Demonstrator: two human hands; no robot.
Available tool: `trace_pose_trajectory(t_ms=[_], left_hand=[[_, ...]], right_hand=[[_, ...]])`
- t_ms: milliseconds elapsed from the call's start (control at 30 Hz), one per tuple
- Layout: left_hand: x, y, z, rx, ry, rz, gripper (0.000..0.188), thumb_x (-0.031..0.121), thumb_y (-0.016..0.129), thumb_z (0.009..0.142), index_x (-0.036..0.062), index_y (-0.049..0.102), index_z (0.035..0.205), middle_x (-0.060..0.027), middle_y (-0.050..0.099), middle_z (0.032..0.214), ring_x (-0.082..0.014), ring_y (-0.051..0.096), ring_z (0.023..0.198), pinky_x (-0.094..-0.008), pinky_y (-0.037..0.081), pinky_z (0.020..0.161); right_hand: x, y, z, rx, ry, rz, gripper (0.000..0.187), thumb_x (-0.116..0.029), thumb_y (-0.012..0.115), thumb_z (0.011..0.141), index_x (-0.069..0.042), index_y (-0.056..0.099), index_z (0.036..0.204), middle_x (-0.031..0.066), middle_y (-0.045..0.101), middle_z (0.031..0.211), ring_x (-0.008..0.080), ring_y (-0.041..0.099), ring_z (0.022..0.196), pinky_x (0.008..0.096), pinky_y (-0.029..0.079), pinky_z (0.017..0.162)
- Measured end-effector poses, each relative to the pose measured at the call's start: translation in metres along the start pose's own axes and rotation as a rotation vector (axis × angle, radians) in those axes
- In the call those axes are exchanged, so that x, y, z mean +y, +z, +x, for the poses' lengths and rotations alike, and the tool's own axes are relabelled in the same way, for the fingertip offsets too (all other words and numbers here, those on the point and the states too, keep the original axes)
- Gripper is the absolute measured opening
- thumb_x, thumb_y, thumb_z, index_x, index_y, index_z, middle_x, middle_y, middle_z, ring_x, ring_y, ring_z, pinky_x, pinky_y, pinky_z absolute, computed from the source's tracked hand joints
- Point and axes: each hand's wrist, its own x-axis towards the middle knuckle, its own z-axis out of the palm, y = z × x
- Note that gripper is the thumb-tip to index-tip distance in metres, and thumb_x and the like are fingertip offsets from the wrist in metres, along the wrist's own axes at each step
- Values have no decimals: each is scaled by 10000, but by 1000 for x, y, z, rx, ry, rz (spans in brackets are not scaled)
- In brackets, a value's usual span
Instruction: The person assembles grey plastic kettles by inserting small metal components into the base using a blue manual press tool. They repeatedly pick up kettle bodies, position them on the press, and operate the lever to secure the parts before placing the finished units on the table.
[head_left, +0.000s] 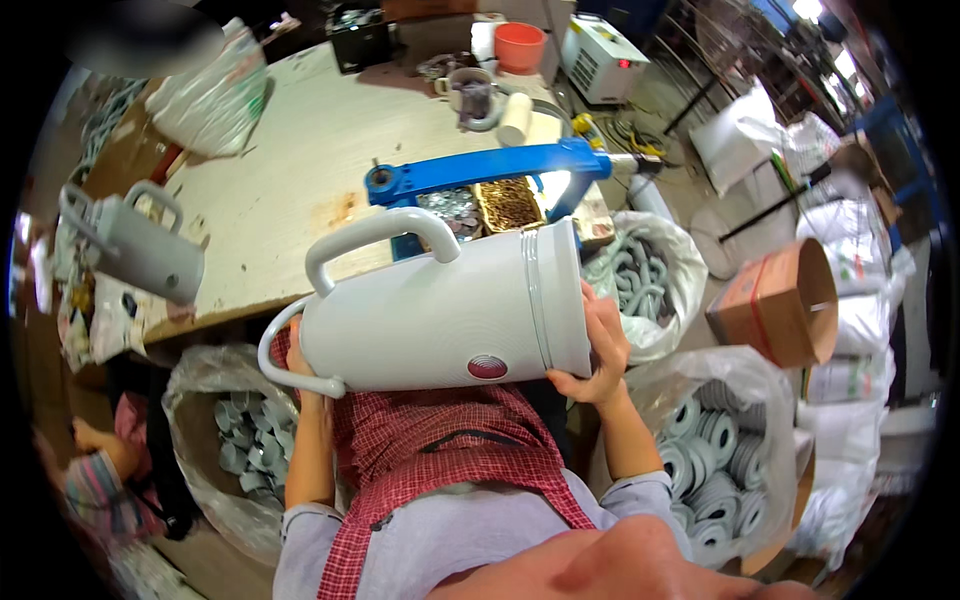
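Observation:
A large light grey thermos jug lies sideways in front of my chest, its wide rimmed end to the right. It carries a long side handle, a looped bail at the narrower left end and a round dark red emblem. My right hand grips the rimmed end, the thumb below and the fingers behind the edge. At the left end my left hand holds the jug, its fingers mostly hidden behind the bail and the body. Just beyond the jug, a blue metal arm extends over trays of small metal parts.
Another grey jug lies on the pale table at left. Plastic bags hold grey rings, curved handles and small grey pieces. A cardboard box stands at right. Another person's arm shows at lower left.

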Motion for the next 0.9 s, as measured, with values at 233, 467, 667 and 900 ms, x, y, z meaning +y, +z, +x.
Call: trace_pose_trajectory(t_ms=[233,467,667,900], left_hand=[[19,-35,8,88,-53,-61,320,307,449,999,42,622,1045,-51,655,937,-131,621,806,-256,506,717],[50,-53,-4,156,-97,99,345,330,506,977,22,628,1073,-44,660,931,-123,622,778,-253,499,675],[145,-33,-72,-528,1353,474,392,279,605,851,-2,531,589,-84,573,627,-241,589,636,-487,491,805],[135,-98,-47,143,763,394,480,379,444,986,10,588,715,-9,582,653,-81,499,572,-276,378,509]], right_hand=[[-17,21,-2,-73,30,46,720,-299,805,635,86,569,1195,175,597,943,316,543,808,649,351,991],[-29,44,-3,-145,52,-7,680,-333,783,672,56,559,1183,161,588,959,307,555,838,489,436,931],[72,101,-61,-348,1645,837,409,-366,552,940,8,626,1088,106,661,995,171,632,878,308,505,756],[-4,100,-6,-96,868,586,534,-403,602,916,48,564,1200,107,632,1090,170,586,954,303,460,848]])
